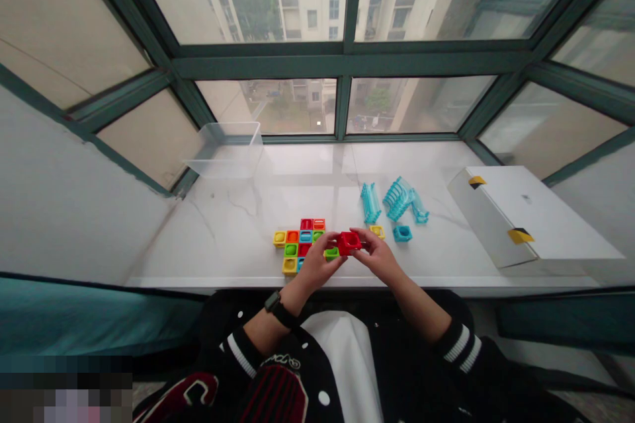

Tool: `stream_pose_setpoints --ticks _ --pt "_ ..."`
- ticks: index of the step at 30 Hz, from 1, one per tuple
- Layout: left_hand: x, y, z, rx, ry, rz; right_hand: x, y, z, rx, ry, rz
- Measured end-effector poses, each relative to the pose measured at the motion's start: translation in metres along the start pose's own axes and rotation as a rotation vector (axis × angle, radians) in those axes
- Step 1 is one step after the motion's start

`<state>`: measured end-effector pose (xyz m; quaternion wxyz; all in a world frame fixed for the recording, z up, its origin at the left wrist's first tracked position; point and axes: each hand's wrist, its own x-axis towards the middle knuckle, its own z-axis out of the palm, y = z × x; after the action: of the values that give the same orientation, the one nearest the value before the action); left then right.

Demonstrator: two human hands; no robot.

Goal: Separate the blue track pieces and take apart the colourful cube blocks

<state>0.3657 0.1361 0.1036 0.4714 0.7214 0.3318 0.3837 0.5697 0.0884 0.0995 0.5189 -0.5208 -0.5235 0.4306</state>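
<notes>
Between my two hands, a red toy block (349, 242) with a hollow in it is held up above the sill. The fingers of my left hand (320, 262) grip its left side, and those of my right hand (381, 256) close on its right side. Beside my left hand lies a group of coloured blocks (292, 250) in red, yellow, orange, green and blue, partly covered by that hand. A green block (331, 254) shows under my left fingers. Past my right hand sit a yellow block (377, 232) and a blue block (402, 233).
Clear turquoise track pieces (398, 198) lie behind the loose blocks. A transparent plastic bin (225, 152) stands at the back left, by the window. To the right is a white box (530, 218) with yellow-and-black tabs. The marble sill's front edge (446, 281) runs close to my body.
</notes>
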Motion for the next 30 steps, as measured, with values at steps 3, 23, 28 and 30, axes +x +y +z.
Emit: stream_pose_setpoints --ticks 3,23,28,30 --pt "0.0 0.0 0.0 -0.001 -0.028 -0.009 -0.002 -0.001 -0.001 -0.04 0.004 -0.024" --pt "0.004 -0.007 -0.02 0.085 -0.044 0.038 -0.014 -0.001 -0.062 -0.123 0.195 -0.032" --pt "0.006 -0.025 -0.028 0.172 0.041 -0.052 -0.024 0.006 -0.124 -0.21 0.447 -0.061" --pt "0.006 -0.028 -0.03 0.198 0.067 -0.077 -0.03 0.008 -0.147 -0.319 0.55 -0.047"
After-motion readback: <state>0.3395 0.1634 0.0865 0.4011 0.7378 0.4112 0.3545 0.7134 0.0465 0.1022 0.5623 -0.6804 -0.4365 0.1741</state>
